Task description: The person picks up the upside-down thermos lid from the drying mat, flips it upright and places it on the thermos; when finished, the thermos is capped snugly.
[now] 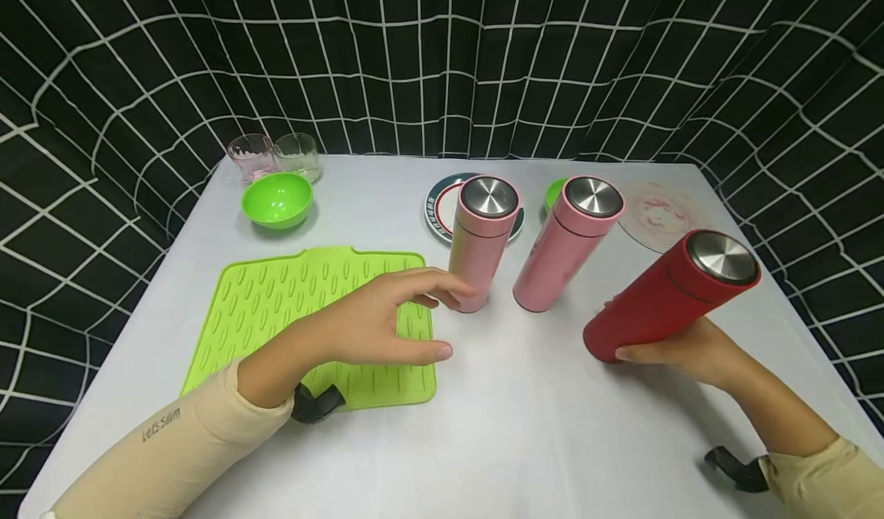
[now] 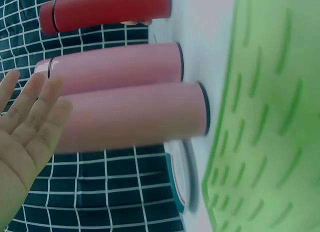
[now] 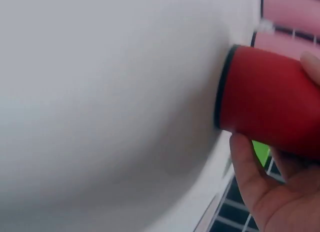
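A red thermos with a steel lid stands at the right, and my right hand grips it low on its body. In the right wrist view, the fingers and thumb lie around the red thermos near its dark base. Two pink thermoses stand to its left: a middle pink thermos and a left pink thermos. My left hand is held over the green mat's right edge with its fingers spread, nearest the left pink thermos. Its fingertips overlap that thermos in view; contact cannot be told.
A green ridged mat lies at left. Behind it are a green bowl and two glasses. A patterned plate and another green bowl sit partly hidden behind the pink thermoses. A clear plate lies back right.
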The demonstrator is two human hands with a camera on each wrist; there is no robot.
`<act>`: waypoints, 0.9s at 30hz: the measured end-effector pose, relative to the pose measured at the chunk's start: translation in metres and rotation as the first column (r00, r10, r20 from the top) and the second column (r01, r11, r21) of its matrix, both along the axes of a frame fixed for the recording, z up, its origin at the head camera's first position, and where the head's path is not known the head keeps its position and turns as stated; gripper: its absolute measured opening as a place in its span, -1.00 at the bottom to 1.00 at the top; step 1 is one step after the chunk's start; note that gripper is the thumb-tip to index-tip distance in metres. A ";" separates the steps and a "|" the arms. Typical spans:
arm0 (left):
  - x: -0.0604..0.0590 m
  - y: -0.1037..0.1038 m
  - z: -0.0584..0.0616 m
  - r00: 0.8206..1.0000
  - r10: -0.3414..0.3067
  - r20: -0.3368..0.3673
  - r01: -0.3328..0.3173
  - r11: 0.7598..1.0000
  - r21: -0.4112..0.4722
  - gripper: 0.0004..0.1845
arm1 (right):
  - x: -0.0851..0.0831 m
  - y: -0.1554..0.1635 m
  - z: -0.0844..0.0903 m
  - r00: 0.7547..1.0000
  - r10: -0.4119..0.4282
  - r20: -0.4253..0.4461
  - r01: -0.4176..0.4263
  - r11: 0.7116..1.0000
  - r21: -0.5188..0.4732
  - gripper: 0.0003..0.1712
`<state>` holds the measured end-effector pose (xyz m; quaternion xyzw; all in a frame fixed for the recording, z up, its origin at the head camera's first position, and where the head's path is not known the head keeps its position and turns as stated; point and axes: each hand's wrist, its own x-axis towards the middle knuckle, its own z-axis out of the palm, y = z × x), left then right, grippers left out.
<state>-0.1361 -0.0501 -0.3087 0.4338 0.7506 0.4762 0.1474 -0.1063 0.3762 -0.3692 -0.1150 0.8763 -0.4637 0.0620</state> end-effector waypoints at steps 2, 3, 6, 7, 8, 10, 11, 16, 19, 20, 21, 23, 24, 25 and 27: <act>0.001 -0.005 -0.001 1.000 -0.008 0.014 0.008 0.999 -0.033 -0.40 | -0.008 0.011 -0.002 0.998 -0.058 0.016 0.057 0.997 0.054 -0.25; 0.001 -0.007 -0.002 1.000 -0.016 0.020 0.017 0.999 -0.046 -0.41 | -0.012 0.015 -0.002 0.996 -0.082 0.021 0.081 0.993 0.081 -0.24; 0.003 -0.011 -0.003 0.998 -0.048 0.026 0.050 0.996 -0.072 -0.40 | -0.021 0.025 -0.004 0.991 -0.133 0.029 0.128 0.982 0.137 -0.19; 0.004 -0.013 -0.003 0.998 -0.056 0.029 0.058 0.995 -0.080 -0.40 | -0.024 0.027 -0.004 0.989 -0.146 0.033 0.139 0.980 0.143 -0.17; 0.005 -0.014 -0.002 0.998 -0.060 0.030 0.062 0.994 -0.085 -0.40 | -0.026 0.029 -0.004 0.987 -0.154 0.037 0.147 0.978 0.145 -0.16; 0.006 -0.017 -0.002 0.998 -0.063 0.028 0.066 0.993 -0.098 -0.39 | -0.029 0.031 -0.004 0.984 -0.170 0.049 0.161 0.976 0.143 -0.15; 0.006 -0.019 -0.002 0.998 -0.062 0.029 0.064 0.993 -0.101 -0.39 | -0.030 0.032 -0.004 0.983 -0.175 0.056 0.165 0.976 0.140 -0.15; 0.006 -0.024 -0.002 0.998 -0.051 0.029 0.054 0.991 -0.122 -0.40 | -0.030 0.033 -0.002 0.978 -0.190 0.087 0.179 0.976 0.125 -0.15; 0.005 -0.025 -0.003 0.998 -0.052 0.029 0.055 0.989 -0.136 -0.40 | -0.030 0.033 -0.003 0.978 -0.188 0.091 0.176 0.976 0.125 -0.15; 0.004 -0.025 -0.003 0.998 -0.052 0.027 0.055 0.988 -0.142 -0.40 | -0.029 0.033 -0.004 0.978 -0.186 0.091 0.173 0.976 0.130 -0.16; 0.004 -0.025 -0.003 0.998 -0.052 0.025 0.055 0.987 -0.148 -0.40 | -0.029 0.034 -0.005 0.980 -0.176 0.093 0.162 0.977 0.141 -0.17; 0.003 -0.026 -0.004 0.999 -0.049 0.021 0.052 0.986 -0.160 -0.40 | -0.027 0.034 -0.005 0.983 -0.158 0.094 0.140 0.975 0.173 -0.16; 0.002 -0.026 -0.004 0.999 -0.047 0.018 0.049 0.985 -0.168 -0.40 | -0.025 0.035 -0.005 0.984 -0.150 0.099 0.130 0.974 0.184 -0.16; 0.002 -0.027 -0.003 0.999 -0.041 0.019 0.043 0.983 -0.179 -0.41 | -0.022 0.035 -0.003 0.984 -0.144 0.108 0.120 0.973 0.198 -0.13; 0.002 -0.031 -0.001 1.000 -0.025 0.013 0.027 0.979 -0.200 -0.41 | -0.014 0.035 0.004 0.981 -0.121 0.153 0.081 0.967 0.243 -0.08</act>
